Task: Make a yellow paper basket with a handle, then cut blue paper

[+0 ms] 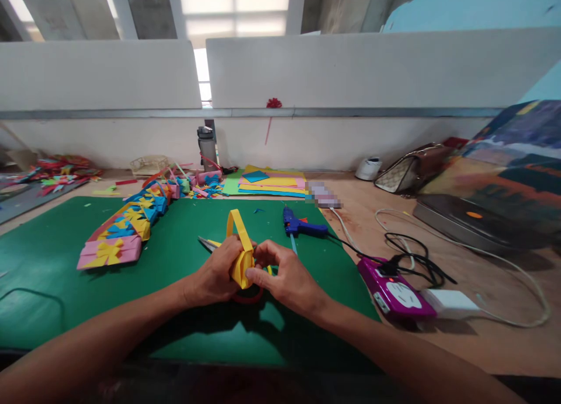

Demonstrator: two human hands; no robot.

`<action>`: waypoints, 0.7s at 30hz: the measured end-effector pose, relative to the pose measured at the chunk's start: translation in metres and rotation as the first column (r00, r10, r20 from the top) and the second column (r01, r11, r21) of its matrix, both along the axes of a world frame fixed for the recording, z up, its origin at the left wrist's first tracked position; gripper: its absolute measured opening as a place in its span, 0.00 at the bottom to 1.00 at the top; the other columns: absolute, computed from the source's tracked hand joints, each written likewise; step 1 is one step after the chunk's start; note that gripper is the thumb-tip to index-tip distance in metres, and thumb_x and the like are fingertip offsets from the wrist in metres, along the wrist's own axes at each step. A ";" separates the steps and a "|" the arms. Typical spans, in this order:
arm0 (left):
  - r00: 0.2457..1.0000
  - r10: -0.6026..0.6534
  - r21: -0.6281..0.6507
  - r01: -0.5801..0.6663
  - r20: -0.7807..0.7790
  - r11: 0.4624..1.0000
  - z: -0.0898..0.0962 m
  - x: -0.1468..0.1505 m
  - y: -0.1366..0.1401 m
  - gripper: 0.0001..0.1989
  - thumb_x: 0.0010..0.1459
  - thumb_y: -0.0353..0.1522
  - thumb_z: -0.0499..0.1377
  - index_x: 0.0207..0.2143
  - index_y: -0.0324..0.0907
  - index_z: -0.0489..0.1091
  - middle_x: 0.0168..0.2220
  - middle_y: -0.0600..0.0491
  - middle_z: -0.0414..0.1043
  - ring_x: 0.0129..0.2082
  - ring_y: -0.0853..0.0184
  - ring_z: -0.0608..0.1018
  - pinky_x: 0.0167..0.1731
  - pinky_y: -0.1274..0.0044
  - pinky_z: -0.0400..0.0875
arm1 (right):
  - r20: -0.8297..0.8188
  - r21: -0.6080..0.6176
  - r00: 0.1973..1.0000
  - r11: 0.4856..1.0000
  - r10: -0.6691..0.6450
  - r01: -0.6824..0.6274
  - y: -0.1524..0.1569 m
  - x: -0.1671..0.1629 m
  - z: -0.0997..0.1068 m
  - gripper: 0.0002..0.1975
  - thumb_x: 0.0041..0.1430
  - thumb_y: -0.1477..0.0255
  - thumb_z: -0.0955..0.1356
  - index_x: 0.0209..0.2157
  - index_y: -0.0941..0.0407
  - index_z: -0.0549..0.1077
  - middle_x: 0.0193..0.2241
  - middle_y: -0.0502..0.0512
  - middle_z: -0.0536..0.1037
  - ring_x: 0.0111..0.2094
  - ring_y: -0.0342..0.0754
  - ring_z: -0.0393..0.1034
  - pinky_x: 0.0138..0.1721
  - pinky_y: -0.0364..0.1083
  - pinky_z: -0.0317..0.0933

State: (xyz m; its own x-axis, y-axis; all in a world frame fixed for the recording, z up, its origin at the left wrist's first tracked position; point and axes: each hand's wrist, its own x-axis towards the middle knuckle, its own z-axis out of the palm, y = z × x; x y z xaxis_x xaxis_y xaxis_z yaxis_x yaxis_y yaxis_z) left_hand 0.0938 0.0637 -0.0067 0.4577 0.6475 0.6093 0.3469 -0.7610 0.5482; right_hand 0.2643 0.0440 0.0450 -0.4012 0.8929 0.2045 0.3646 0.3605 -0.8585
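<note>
Reaching in from below with two bare forearms (pixel 131 322), angled toward each other. Holding a yellow basket (pixel 242 269) up between both hands, over the partly hidden scissors (pixel 207 244) — closed around its left side with left hand (pixel 218 269), loosely pinching its right edge between thumb and bent fingers of right hand (pixel 287 280), perhaps to steady one side and leave fingertips free on the other. Cannot tell the position of the hidden left fingertips.

Beyond right hand, can see a glue gun (pixel 309 227), lying with grip toward the right, probably for easy taking, and wired toward the purple socket (pixel 388 287). Beyond left hand, to its left, can find a row of baskets (pixel 127 225), likely lined up to keep the bows (pixel 108 253) unpressed.

Working over a green mat (pixel 188 217), laid on a brown table (pixel 504 351) — maybe for protecting it. Farther beyond both hands, can notice stacked paper (pixel 274 185), a bottle (pixel 207 149), then white panels (pixel 350 71) below a bright window (pixel 232 9).
</note>
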 end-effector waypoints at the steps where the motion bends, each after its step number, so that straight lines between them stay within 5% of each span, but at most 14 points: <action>1: 1.000 0.001 0.005 -0.001 -0.001 1.000 -0.001 0.000 0.000 0.17 0.49 0.31 0.58 0.43 0.41 0.62 0.40 0.49 0.67 0.37 0.65 0.70 0.38 0.73 0.67 | 0.002 0.002 1.000 1.000 -0.008 0.008 0.000 0.000 0.000 0.05 0.46 0.72 0.68 0.28 0.58 0.68 0.25 0.48 0.72 0.28 0.42 0.65 0.32 0.43 0.59; 15: 1.000 0.014 0.007 -0.014 0.002 1.000 -0.005 -0.002 0.006 0.21 0.49 0.33 0.59 0.47 0.41 0.62 0.39 0.48 0.67 0.38 0.63 0.72 0.37 0.71 0.68 | -0.027 -0.021 0.997 0.997 0.076 -0.077 -0.004 0.000 0.004 0.03 0.47 0.79 0.65 0.26 0.58 0.69 0.26 0.48 0.74 0.29 0.42 0.67 0.34 0.42 0.61; 21: 1.000 0.014 -0.027 -0.014 0.017 1.000 -0.006 -0.001 0.007 0.20 0.49 0.32 0.59 0.46 0.40 0.63 0.37 0.48 0.68 0.37 0.63 0.72 0.39 0.70 0.68 | 0.093 0.127 0.996 0.992 0.007 -0.019 -0.009 -0.003 0.007 0.03 0.49 0.78 0.65 0.27 0.57 0.69 0.28 0.50 0.75 0.31 0.44 0.67 0.39 0.45 0.58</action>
